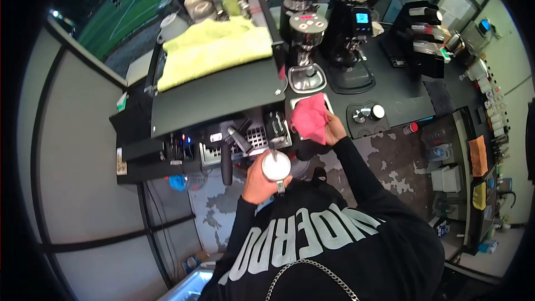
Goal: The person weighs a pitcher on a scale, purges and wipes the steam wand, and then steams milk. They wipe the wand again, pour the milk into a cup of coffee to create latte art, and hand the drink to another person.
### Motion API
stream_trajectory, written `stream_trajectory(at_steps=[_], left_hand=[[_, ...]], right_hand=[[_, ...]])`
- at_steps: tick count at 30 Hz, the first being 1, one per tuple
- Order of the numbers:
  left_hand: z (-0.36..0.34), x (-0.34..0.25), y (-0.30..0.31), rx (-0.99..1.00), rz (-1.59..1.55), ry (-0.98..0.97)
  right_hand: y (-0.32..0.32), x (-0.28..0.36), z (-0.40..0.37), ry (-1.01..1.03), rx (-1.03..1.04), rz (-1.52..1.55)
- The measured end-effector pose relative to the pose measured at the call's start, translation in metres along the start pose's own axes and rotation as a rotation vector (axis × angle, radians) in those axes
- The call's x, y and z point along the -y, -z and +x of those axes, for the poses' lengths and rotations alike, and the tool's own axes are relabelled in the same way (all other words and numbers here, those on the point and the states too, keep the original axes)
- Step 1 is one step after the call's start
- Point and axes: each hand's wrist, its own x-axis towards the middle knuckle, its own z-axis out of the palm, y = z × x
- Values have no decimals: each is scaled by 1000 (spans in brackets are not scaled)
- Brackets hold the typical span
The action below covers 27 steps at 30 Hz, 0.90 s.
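Observation:
My left hand (258,184) is wrapped round a milk pitcher (281,186) whose top shows white milk, its handle pointing back toward my body. The tip of the steam wand (274,146) overlaps the pitcher's far rim in this view. At the right, my right hand (335,130) grips the edge of a pink cloth (310,116), which lies bunched over a small metal tray (295,102) on the counter. Left of the pitcher, the espresso machine (217,108) has a portafilter with a black handle (227,164) sticking out over its drip grate (257,137).
A yellow towel (214,50) and cups (174,25) sit on the machine. Two coffee grinders (308,28) (354,39) stand behind the cloth. A black mat (365,128) with tamping tools lies to the right. Black holders (421,36) and a shelf unit (462,156) are further right.

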Motion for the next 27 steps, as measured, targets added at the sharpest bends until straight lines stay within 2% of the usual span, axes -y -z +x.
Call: stream_trajectory(at_steps=[1,4,8,10,11,12,13,19,20,21,23,24,27], left_hand=[[-1,4,-1,1,-19,6],[0,6,0,-21,72,-36],[0,7,1,-16,8,-36],[-1,0,4,18,-107,76],[0,2,3,18,-108,69],[1,7,1,-4,-58,-23],[2,11,0,-28,-9,-114],[-13,13,1,-36,14,-90],[-16,16,1,-44,8,-81],[-19,21,-1,-40,7,-99],[-26,29,-6,-47,0,-104],[-30,32,-8,-52,-12,-103],[-44,35,-13,-88,-44,-73]], right_hand=[[5,-14,-11,-27,-13,2],[-14,-49,-36,171,189,178],[-40,-73,-38,176,272,174],[-47,-80,-29,159,293,136],[-50,-83,-25,140,308,101],[-52,-88,-23,142,311,95],[-54,-92,-21,117,280,49],[-54,-114,-27,4,200,-123],[-53,-118,-31,-4,108,-192],[-53,-122,-34,-17,101,-194],[-52,-129,-38,25,94,-352],[-50,-131,-39,9,92,-356],[-58,-139,-39,-74,30,-651]])
